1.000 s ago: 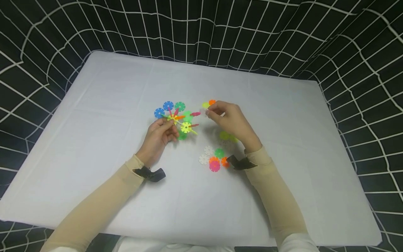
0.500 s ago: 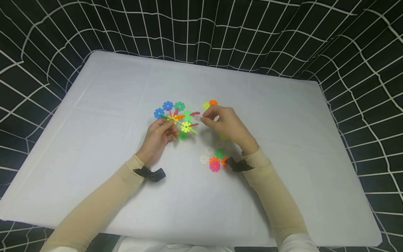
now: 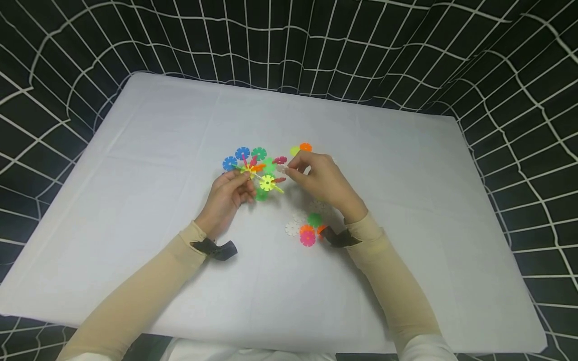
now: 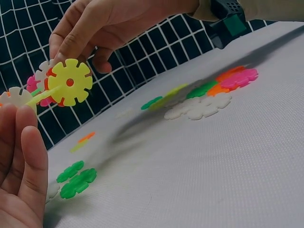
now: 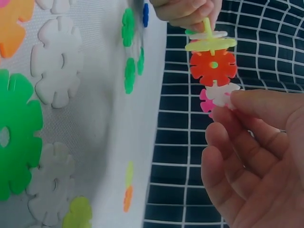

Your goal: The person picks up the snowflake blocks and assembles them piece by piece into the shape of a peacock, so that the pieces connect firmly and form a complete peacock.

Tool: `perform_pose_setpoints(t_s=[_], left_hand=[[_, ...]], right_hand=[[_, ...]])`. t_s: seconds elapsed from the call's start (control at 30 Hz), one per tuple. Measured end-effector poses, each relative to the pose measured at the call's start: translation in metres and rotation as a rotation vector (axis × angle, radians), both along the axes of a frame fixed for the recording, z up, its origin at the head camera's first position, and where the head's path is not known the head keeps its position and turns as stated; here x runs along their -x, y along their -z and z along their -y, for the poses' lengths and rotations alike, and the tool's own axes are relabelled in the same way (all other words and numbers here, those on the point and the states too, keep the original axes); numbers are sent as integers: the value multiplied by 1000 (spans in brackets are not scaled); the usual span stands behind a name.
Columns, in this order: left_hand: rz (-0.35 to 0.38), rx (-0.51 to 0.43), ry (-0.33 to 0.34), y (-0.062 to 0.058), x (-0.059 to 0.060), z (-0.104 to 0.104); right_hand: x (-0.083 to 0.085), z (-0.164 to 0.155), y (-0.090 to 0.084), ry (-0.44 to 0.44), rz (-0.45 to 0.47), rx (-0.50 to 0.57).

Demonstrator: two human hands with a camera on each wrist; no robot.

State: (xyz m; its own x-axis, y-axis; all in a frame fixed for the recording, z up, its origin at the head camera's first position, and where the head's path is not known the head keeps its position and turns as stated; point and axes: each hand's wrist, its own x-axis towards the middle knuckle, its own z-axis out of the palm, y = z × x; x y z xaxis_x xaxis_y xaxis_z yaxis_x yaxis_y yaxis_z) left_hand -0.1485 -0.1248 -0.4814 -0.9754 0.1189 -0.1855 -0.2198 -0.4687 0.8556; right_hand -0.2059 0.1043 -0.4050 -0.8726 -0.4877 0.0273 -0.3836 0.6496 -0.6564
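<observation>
A cluster of coloured snowflake discs point(image 3: 255, 170) slotted together is held up over the white table point(image 3: 149, 150). My left hand point(image 3: 243, 179) grips it from below left. My right hand point(image 3: 291, 168) pinches a white disc point(image 5: 223, 93) and holds it against the cluster's right side, just beside a pink disc and below an orange disc point(image 5: 213, 66). In the left wrist view a yellow disc point(image 4: 70, 81) faces the camera on a spoke, with the right hand's fingers point(image 4: 76, 33) behind it and my left fingers point(image 4: 23, 156) at the lower left.
Several loose discs point(image 3: 307, 228), white, green, orange and pink, lie near my right wrist. A yellow and an orange disc point(image 3: 301, 148) lie beyond the right hand. Two green discs point(image 4: 76, 178) lie under the cluster. Black netting point(image 3: 289, 45) surrounds the table.
My right hand has moved left from near the far yellow and orange discs and brought the white disc up to the cluster. The left hand has held still.
</observation>
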Motion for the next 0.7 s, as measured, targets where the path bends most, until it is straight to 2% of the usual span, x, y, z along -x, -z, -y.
perform_pose_setpoints(t_s=[0.5, 0.7], left_hand=[[-6, 8, 5, -1, 0, 0], [-1, 11, 11, 0, -1, 1]], right_hand=[[1, 1, 2, 0, -6, 11], [1, 1, 3, -13, -8, 46]])
